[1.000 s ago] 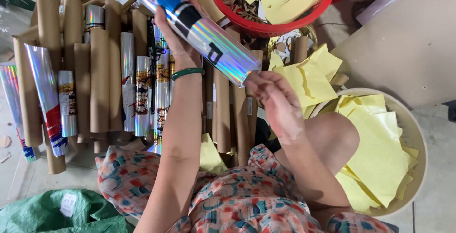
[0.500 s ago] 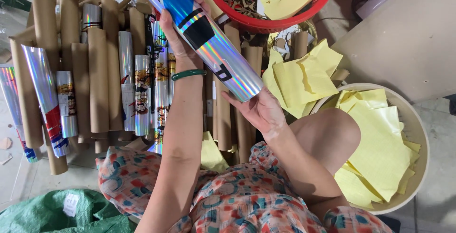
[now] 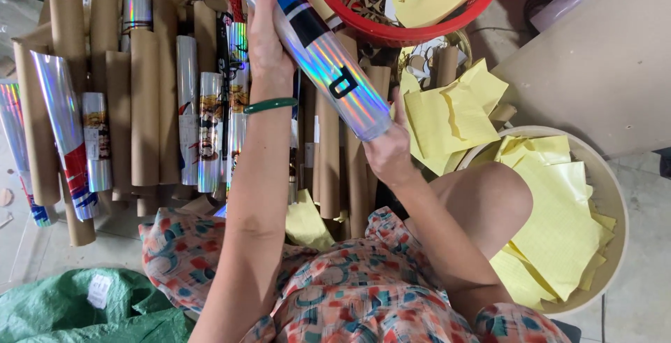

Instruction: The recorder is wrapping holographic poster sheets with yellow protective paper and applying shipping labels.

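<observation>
The holographic-foil tube point(image 3: 318, 49) is the landmark: a long cylinder wrapped in rainbow-shimmering film with a blue band and a small black mark, held slantwise above the lap. Behind and left of it lies a dense row of bare brown cardboard tubes point(image 3: 143, 105), matte and rough, mixed with finished foil-wrapped tubes point(image 3: 208, 130) (some carry printed pictures). Above its upper end sits a red plastic mesh basket point(image 3: 419, 28) holding yellow paper sheets. Right of its lower end, loose yellow sheets point(image 3: 447, 116) spill toward a round pale basin point(image 3: 615, 196) filled with more of them, beside a bent bare knee. Far below left lies crumpled green woven sacking point(image 3: 77, 311).

The left hand point(image 3: 269, 42), a green bangle at its wrist, wraps around the tube's upper part. The right hand point(image 3: 388, 151) cups the lower end, fingers closed around it. Compared with half a second ago, the tube's lower end sits closer to the right palm.
</observation>
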